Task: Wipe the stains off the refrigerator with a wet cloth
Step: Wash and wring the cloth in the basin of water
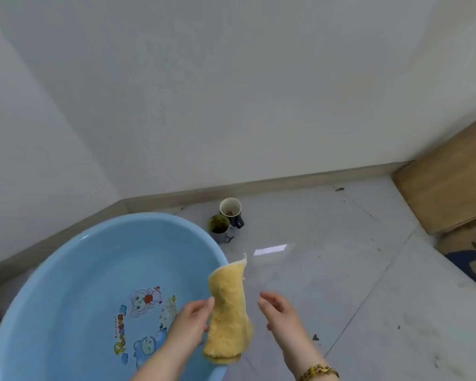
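Observation:
A yellow cloth (228, 312) with a white edge hangs folded lengthwise over the right rim of a light blue basin (74, 276). My left hand (190, 323) pinches the cloth's left side between thumb and fingers. My right hand (278, 309) hovers just right of the cloth with fingers spread, holding nothing. A gold bracelet circles that wrist. The basin has cartoon prints on its bottom; whether it holds water is hard to tell. No refrigerator is in view.
Two mugs (227, 218) with dark residue stand on the glossy tiled floor near the baseboard, just beyond the basin. A cardboard box (448, 177) leans at the right wall, with a patterned mat (473, 248) below it. White walls meet in a corner behind the basin.

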